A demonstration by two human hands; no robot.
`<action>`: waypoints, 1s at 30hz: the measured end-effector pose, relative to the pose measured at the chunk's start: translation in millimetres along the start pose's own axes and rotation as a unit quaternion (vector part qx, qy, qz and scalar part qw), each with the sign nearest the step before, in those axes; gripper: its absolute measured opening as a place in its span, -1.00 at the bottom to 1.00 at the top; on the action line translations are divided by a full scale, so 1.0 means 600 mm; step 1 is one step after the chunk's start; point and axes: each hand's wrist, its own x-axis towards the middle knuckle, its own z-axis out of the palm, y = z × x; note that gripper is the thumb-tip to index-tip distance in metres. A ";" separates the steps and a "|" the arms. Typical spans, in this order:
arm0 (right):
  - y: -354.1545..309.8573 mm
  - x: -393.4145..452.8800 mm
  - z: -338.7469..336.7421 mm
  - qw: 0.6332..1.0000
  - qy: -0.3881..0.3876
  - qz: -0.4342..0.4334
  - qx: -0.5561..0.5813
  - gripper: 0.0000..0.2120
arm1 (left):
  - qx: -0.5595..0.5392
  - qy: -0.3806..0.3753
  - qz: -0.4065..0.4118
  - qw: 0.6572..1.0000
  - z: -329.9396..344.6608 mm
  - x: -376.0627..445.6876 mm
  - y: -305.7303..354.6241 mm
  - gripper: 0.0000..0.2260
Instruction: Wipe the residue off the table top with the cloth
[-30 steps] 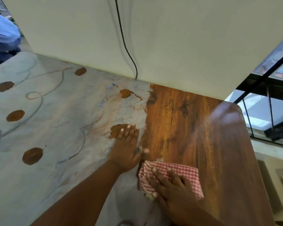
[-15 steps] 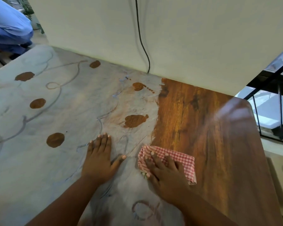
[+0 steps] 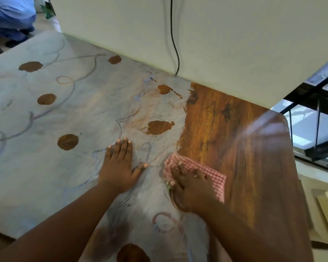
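Note:
A wooden table top [image 3: 235, 148] is covered over its left and middle part by a whitish-grey residue [image 3: 64, 157] with bare brown spots and curved streaks. The right part shows clean wood grain. My right hand [image 3: 189, 188] presses a red-and-white checked cloth [image 3: 206, 173] flat against the table at the border between residue and clean wood, fingers spread over it. My left hand [image 3: 119, 167] lies flat on the residue just left of the cloth, fingers straight, thumb out toward the cloth.
A pale wall [image 3: 216, 35] rises along the table's far edge, with a black cable [image 3: 175, 44] running down it. A person in blue [image 3: 9, 16] crouches at the far left. Black metal framing [image 3: 311, 129] stands beyond the right edge.
My left hand slid back and left off a brown spot and now rests nearer me. The cloth under my right hand has shifted slightly along the residue's edge.

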 end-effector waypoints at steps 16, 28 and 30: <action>-0.026 -0.061 0.063 0.997 0.080 0.008 0.011 -0.46 | -0.004 0.007 -0.001 1.000 0.003 0.001 -0.003 -0.13; 0.052 -0.100 0.067 0.994 0.050 0.087 0.049 -0.54 | -0.011 0.013 0.005 1.000 0.002 -0.003 -0.006 -0.19; 0.023 -0.065 0.052 0.994 0.048 0.090 0.041 -0.51 | -0.006 0.013 0.005 1.000 0.003 -0.002 -0.007 -0.20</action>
